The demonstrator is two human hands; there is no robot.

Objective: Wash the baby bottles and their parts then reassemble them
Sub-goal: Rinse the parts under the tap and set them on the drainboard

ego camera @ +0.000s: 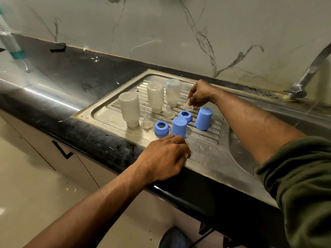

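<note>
right hand: arm stretched across sink, wrist bent down, fingertips pinching a clear teat on the drainboard | left hand: palm down at the surface edge, grip loosely curled, holding nothing, fingertips by a blue cap | three bottles upside down, rings beside them
</note>
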